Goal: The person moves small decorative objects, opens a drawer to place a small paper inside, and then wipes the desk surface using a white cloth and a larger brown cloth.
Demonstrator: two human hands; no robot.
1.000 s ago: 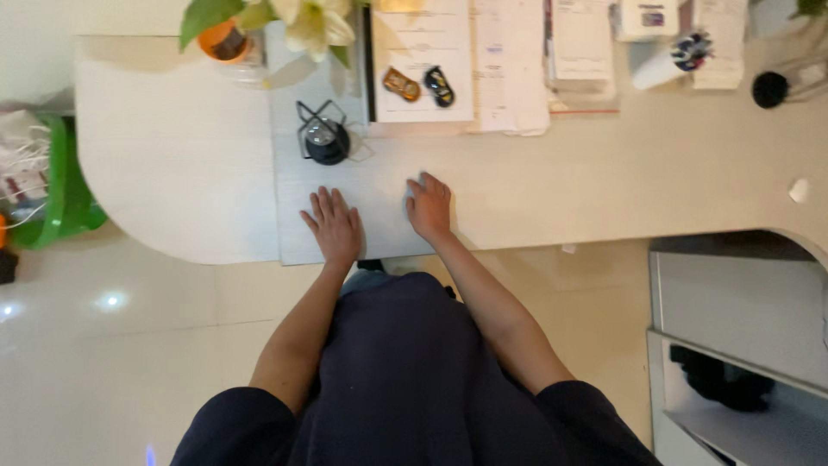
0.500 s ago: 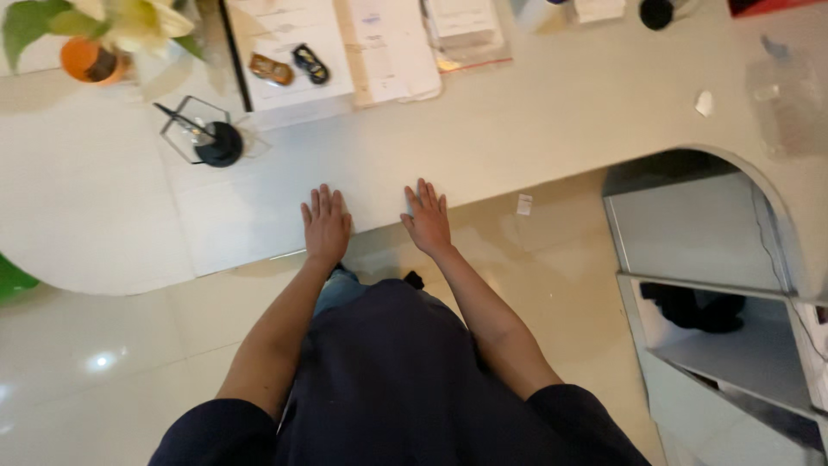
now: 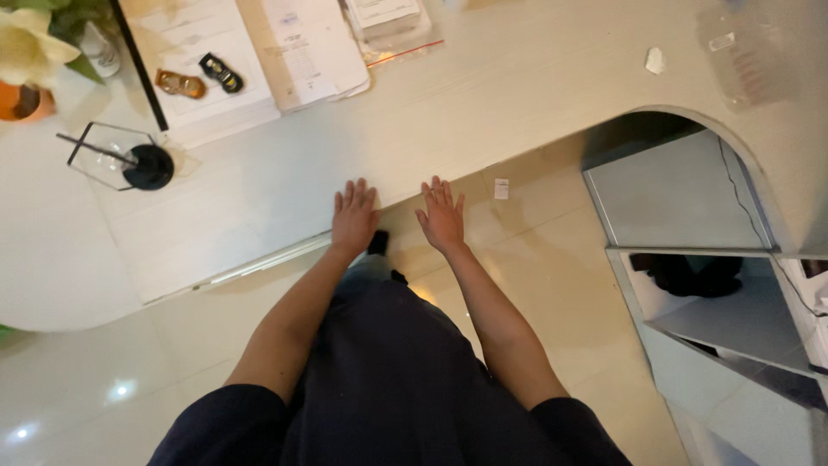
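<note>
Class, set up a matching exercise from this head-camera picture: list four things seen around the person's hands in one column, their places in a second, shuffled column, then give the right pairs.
Things
1. left hand
2. black round stand
3. flower
4. scrap of paper

Places
A. on the floor, just beyond the right hand
B. top left corner
C. flat on the edge of the counter, fingers spread
D. on the counter, inside a clear box, left of the hands

Pairs: 1-C, 2-D, 3-B, 4-A
</note>
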